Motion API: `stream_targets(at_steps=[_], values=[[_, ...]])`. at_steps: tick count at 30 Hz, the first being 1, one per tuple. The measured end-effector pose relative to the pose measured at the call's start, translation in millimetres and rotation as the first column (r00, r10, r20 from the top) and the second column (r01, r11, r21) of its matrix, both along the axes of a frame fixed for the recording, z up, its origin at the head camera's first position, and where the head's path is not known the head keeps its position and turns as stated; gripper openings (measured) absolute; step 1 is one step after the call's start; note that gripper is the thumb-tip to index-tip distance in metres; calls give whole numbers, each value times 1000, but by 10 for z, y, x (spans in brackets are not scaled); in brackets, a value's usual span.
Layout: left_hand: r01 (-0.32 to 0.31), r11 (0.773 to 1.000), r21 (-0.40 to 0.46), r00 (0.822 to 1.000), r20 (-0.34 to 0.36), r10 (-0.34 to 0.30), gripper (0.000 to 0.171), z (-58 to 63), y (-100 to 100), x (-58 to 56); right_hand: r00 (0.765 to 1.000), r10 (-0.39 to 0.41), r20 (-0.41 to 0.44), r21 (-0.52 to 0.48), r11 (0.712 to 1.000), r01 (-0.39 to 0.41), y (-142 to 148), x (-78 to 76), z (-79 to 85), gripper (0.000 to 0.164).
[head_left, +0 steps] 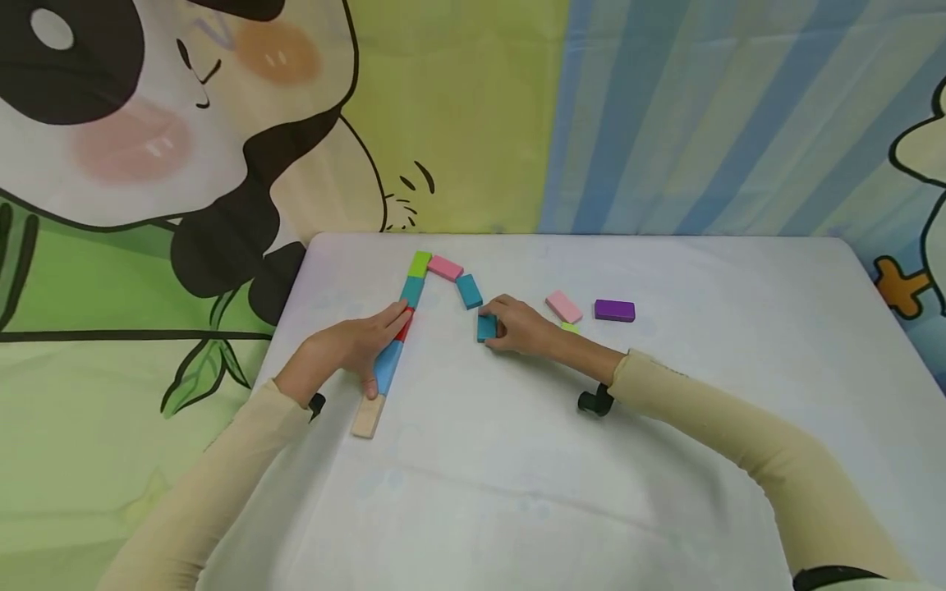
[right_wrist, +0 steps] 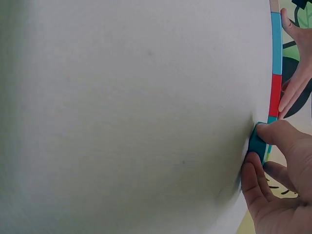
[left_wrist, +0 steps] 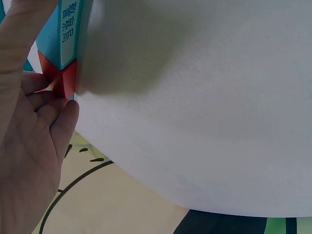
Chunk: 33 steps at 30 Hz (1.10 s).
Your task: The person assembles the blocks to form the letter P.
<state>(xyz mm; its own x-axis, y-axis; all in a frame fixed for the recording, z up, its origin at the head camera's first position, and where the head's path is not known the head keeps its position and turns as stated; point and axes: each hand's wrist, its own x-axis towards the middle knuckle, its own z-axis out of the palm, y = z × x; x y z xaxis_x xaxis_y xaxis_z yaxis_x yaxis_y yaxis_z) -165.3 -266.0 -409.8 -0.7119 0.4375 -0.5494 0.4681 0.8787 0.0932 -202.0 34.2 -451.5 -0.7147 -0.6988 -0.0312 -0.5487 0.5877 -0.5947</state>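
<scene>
A slanting row of blocks runs up the table's left side: bare wood, light blue, red, teal and lime green. My left hand lies along its outer side, fingertips at the red block and thumb low on the light blue one. From the green end, a pink block and a second teal block bend off to the right. Just below that, my right hand pinches another teal block between thumb and fingers, close over the tabletop.
To the right of my right hand lie a pink block, a purple block and a partly hidden yellow-green block. Behind the white table hangs a printed cloth with cartoon figures.
</scene>
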Motion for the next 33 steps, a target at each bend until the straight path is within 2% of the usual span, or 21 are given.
stream_targets(at_steps=[9, 17, 22, 26, 30, 33], values=[[-10, 1000, 17, 1000, 11, 10, 142, 20, 9, -5, 999, -26, 34, -47, 999, 27, -7, 57, -37, 53], [-3, 1000, 5, 1000, 6, 3, 142, 14, 11, 4, 998, -60, -2, -61, 996, 60, -41, 86, -75, 53], [-10, 1000, -12, 1000, 5, 10, 143, -11, -6, -10, 996, -89, -6, -44, 995, 89, -1, 65, -32, 63], [-17, 1000, -18, 1000, 11, 17, 144, -1, -14, -3, 989, -125, -84, 23, 992, 127, 259, 15, 127, 63], [-26, 1000, -5, 999, 21, 26, 144, 18, 0, 8, 972, -130, -194, 63, 988, 144, 786, -33, 223, 45], [-14, 1000, -5, 1000, 13, 14, 144, 20, 22, 6, 967, -135, -217, 129, 978, 165, 1209, -21, 216, 41]])
